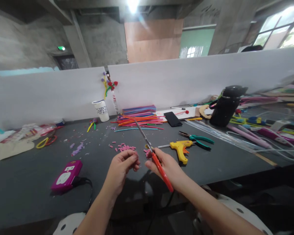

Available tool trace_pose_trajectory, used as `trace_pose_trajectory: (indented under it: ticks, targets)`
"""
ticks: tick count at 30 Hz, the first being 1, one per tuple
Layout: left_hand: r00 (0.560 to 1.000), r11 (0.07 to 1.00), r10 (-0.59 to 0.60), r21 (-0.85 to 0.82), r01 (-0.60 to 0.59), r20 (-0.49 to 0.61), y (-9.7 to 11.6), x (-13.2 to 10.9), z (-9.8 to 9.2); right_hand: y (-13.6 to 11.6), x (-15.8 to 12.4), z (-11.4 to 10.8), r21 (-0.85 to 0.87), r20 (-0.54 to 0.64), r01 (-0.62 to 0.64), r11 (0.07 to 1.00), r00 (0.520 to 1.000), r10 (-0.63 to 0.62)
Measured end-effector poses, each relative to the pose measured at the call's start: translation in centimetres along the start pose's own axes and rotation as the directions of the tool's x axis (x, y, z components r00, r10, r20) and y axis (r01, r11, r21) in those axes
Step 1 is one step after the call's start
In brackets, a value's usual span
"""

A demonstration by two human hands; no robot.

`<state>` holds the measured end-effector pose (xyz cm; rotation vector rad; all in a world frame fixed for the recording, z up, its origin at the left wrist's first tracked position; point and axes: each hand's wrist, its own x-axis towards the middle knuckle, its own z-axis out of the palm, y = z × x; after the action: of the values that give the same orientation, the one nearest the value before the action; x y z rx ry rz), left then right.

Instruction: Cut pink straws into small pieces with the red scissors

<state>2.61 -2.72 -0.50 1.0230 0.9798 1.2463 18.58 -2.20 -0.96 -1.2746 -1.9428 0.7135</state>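
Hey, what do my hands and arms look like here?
No glove or bracelet shows on the left hand or right hand. The visible forearms are bare, without sleeves. White cloth with dark dots shows beside them.

I am gripping long scissors (158,164), tilted above the tabletop, their glossy red-orange handles slanting down toward 5 o'clock and their slim silver blades pointing toward 11. The blades are lining up as one narrow strip for me, so I am not telling whether they are parting. At 9 o'clock from the pivot, short pink cut pieces (126,148) are lying in a loose heap, a few straying toward 10 o'clock. More are sitting just behind the scissors, partly hiding.
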Motion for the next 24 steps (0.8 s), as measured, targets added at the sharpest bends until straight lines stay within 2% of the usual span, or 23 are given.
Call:
trace_pose_trajectory:
  ticks: [5, 8, 13, 24]
  targets:
    - [0.982, 0.985, 0.14, -0.08, -0.151, -0.126, 1.0, 0.1, -0.8, -0.1, -1.3, 0.0, -0.344, 0.034, 0.058, 0.937, 0.998, -0.049]
    - [0.972, 0.978, 0.172, -0.094, -0.189, -0.158, 1.3, 0.0, -0.9, 0.2, -1.9, 0.2, -0.449, 0.062, 0.091, 0.889, 0.996, -0.071]
    - [0.967, 0.969, 0.204, -0.112, -0.222, -0.152, 1.5, -0.2, -0.8, 0.6, -2.3, 0.4, -0.468, 0.112, 0.147, 0.871, 0.988, -0.107]
    - [0.965, 0.967, 0.214, -0.108, -0.232, -0.152, 1.6, -0.2, -1.1, 0.6, -2.3, 0.4, -0.486, 0.109, 0.15, 0.861, 0.988, -0.111]
